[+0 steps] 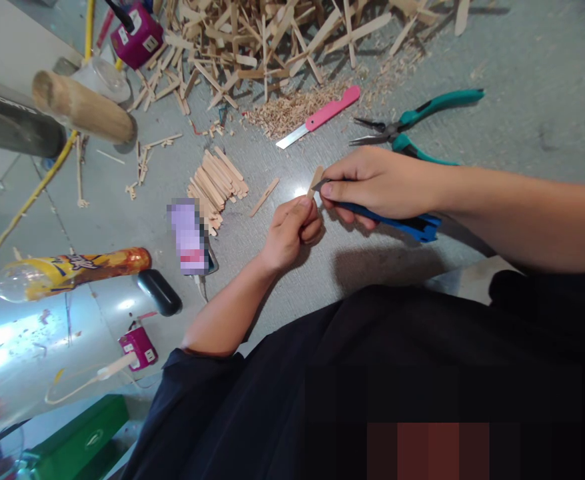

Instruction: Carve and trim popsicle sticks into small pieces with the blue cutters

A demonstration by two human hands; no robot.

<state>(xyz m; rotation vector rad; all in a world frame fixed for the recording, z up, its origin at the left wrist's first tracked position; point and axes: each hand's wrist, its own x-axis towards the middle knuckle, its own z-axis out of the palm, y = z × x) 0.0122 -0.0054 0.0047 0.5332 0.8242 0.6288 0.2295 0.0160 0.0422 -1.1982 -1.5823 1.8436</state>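
Note:
Between the thumb and fingers of my left hand is a flat wooden craft stick, its upper end sticking out. My right hand is closed around a blue utility knife. The tip of its dark blade meets the stick just above my left thumb. Left of my hands lies a pile of craft sticks, with a single notched stick beside it. A pink folding knife with its blade out rests beyond my hands. Teal-handled pliers lie open behind my right hand.
Crossed and joined sticks heap up at the far side, with wood shavings before them. To the left are a phone, a drink bottle, a black case, a bamboo cylinder and a purple power adapter.

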